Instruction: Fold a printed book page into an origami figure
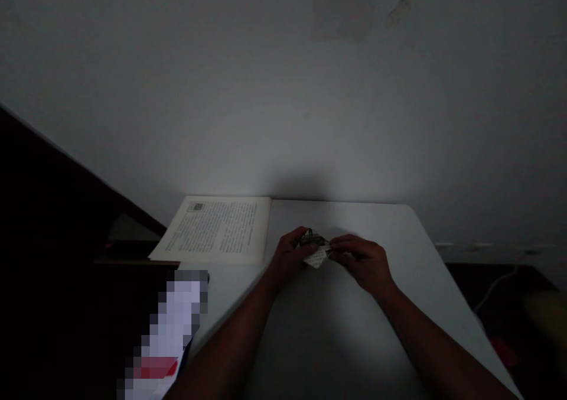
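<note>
A small folded piece of printed paper (316, 256) is held between both hands above the white table (305, 341). My left hand (287, 258) grips its left side, with the thumb lying across the front. At the paper's right corner, the fingertips of my right hand (364, 260) are pinched together on its edge. Dark print and lines of text show on the folded faces. The light is dim, so the exact folds are hard to make out.
Printed pages (217, 228) lie at the table's back left corner. A pixelated bright object (172, 323) is at the left edge. Behind the table stands a grey wall (221, 93). A cable (496, 285) hangs on the right, near a dim yellow thing.
</note>
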Action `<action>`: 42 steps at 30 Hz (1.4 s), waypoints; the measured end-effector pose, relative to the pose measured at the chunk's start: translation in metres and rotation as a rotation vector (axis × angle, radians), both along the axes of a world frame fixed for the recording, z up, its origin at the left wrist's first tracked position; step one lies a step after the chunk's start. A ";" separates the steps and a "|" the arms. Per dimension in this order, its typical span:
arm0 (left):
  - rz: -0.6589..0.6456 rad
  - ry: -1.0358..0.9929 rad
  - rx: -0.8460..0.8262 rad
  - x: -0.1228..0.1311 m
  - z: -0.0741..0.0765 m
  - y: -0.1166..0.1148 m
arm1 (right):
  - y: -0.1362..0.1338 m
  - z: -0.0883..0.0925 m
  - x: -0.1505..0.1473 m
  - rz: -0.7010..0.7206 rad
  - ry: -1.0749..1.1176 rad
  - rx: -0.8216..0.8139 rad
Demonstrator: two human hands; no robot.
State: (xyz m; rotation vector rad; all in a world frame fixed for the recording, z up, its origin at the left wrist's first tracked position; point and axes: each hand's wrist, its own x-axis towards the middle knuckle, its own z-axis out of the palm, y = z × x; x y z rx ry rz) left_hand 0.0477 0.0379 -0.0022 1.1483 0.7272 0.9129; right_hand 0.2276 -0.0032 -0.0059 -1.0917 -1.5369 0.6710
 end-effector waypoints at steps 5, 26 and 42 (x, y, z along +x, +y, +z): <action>-0.033 0.054 0.050 0.001 0.006 -0.005 | 0.001 0.001 0.000 -0.019 0.001 -0.026; 0.150 0.259 0.464 0.001 0.014 -0.008 | 0.002 0.003 0.000 -0.082 0.334 -0.262; 0.213 0.304 0.385 0.001 0.014 -0.009 | -0.003 0.016 0.000 0.046 0.088 -0.301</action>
